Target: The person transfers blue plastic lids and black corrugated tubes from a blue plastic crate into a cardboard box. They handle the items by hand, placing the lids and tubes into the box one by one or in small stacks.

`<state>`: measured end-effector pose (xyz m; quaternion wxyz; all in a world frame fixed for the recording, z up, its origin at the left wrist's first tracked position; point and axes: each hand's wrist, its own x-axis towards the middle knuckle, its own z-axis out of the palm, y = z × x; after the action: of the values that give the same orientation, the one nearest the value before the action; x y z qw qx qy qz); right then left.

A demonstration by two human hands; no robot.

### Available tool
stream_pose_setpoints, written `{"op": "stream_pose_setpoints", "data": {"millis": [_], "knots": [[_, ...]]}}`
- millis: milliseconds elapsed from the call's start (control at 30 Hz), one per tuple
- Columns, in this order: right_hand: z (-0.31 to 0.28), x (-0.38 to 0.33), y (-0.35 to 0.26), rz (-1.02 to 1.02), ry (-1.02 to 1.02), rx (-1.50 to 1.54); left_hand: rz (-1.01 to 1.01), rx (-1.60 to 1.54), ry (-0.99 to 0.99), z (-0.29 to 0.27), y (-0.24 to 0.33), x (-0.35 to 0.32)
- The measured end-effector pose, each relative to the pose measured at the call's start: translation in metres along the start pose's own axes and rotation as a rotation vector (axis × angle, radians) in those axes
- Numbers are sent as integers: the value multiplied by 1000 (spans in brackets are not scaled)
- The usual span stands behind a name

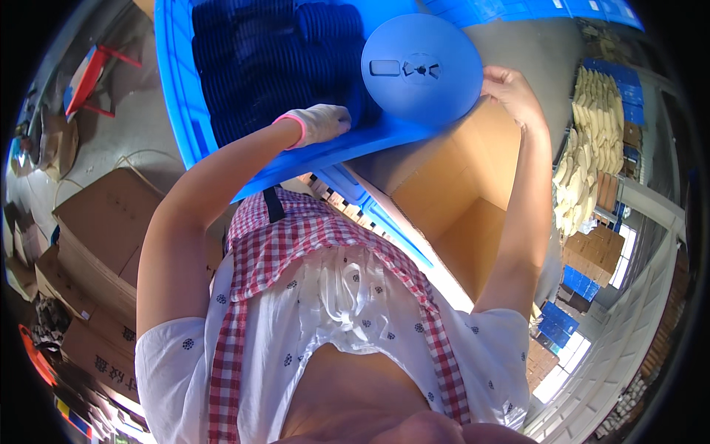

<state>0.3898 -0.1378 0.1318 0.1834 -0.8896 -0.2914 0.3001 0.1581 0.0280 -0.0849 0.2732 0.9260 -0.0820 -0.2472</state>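
Observation:
A round blue-grey plastic reel (421, 92), with a slot and a cut-out hub in its face, is tilted over the right end of a blue plastic crate (174, 92). The bare fingers of my right hand (512, 95) pinch its right rim. My left hand (319, 124) wears a pale glove with a pink cuff and is over the crate's near wall. Its fingers are curled; what they hold, if anything, is hidden. Beside it, several rows of dark ribbed discs (274, 70) stand packed on edge in the crate.
An open cardboard box (462, 185) is below the reel, against the crate's right side. Brown cartons (111, 222) are piled at the left, with a red stool-like frame (87, 80) farther off. Stacked pale bundles (592, 140) and blue crates (558, 324) line the right.

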Motion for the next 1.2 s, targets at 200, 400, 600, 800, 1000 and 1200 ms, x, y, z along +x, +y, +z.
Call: {"op": "stream_pose_setpoints", "data": {"millis": [200,400,600,800,1000,1200], "knots": [[-27,-73,59,-68,50,164,114,86,294,-5,20,-18],[-19,-137,147,157,63,297,-96,-466,493,4,39,-55],[74,-118,287,392,24,35,-299,92,615,14,69,-61],[199,-53,379,357,-198,-129,-366,229,608,14,78,-54],[244,-8,317,-299,-451,-843,-416,283,597,21,79,-61],[281,-7,369,-59,-103,-567,-371,256,574,19,84,-51]]}}
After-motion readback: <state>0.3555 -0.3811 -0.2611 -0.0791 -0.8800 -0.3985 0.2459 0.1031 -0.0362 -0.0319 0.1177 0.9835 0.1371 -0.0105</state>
